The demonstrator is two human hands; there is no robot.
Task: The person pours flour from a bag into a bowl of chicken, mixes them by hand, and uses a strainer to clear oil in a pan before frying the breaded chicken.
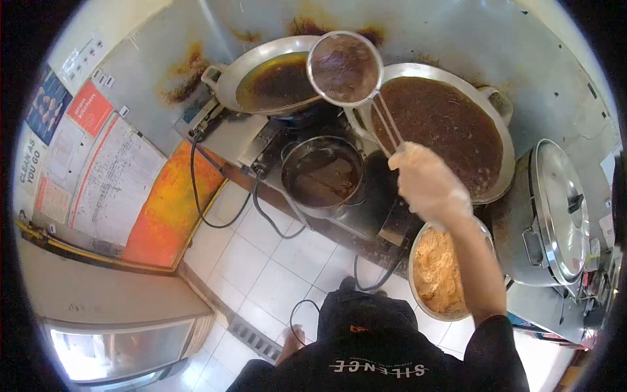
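A round wire-mesh strainer [345,68] is raised between two large pans, its long metal handle in my right hand [428,183], whose fingers are wrapped round the handle's end. To its left lies a wide pan of dark yellowish oil [277,78]; to its right, a wide pan of dark brown liquid [437,130] with small bubbles. Under my right forearm a metal bowl of orange-brown floury mix [436,271] is partly covered. Low beside my body hangs my left hand [291,341], near a thin dark cable; its fingers are too small and partly hidden to make out.
A smaller dark pot [323,175] sits at the front of the stove. At the right stands a tall lidded steel pot [555,212]. Black hoses [196,189] hang off the stove's front edge. A glass-fronted cabinet [121,349] is at the lower left.
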